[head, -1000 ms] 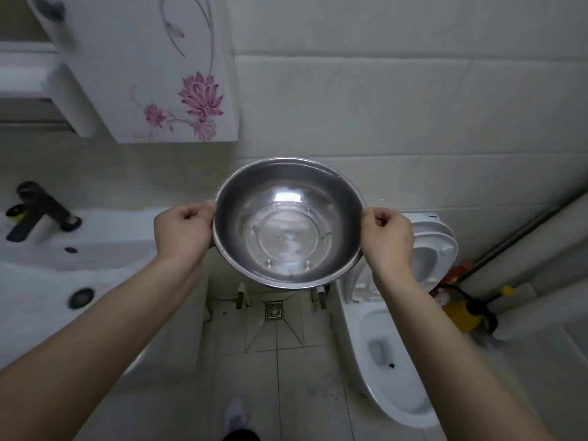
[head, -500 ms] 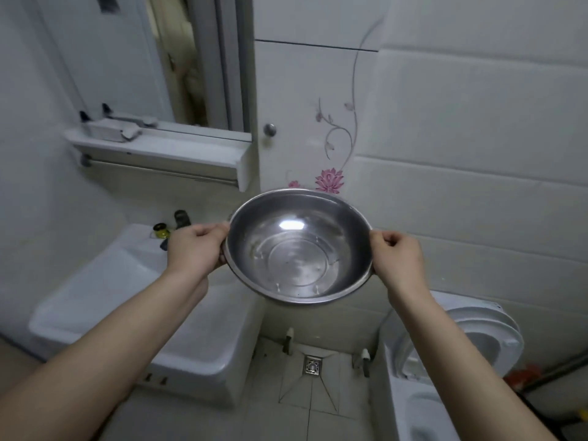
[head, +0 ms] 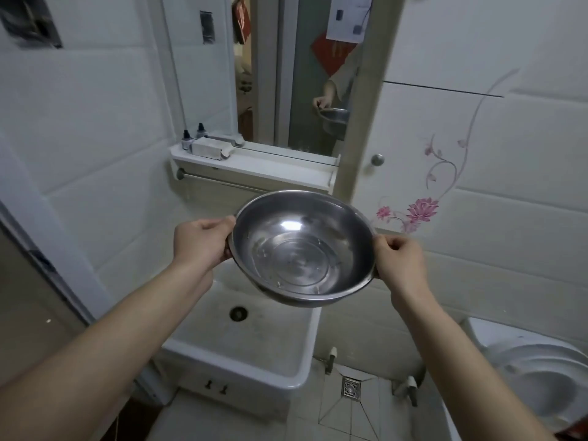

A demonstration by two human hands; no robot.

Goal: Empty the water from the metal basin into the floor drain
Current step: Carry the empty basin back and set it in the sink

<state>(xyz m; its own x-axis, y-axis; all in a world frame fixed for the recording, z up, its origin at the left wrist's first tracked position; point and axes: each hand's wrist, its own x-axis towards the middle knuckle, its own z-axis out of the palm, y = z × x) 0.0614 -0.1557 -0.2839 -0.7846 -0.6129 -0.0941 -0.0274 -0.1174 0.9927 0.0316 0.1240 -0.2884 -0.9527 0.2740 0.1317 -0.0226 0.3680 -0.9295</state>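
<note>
The metal basin (head: 302, 248) was held in the air above the white washbasin (head: 241, 332), the left hand (head: 203, 246) pinching its left rim and the right hand (head: 397, 262) pinching its right rim, mouth tilted toward the wearer. The floor drain (head: 351, 388) lay below and slightly right of the grip, nearer the right hand, in a narrow floor strip between the washbasin's corner and the toilet (head: 541, 383). Lowering room appeared limited by both; any water was indiscernible.
</note>
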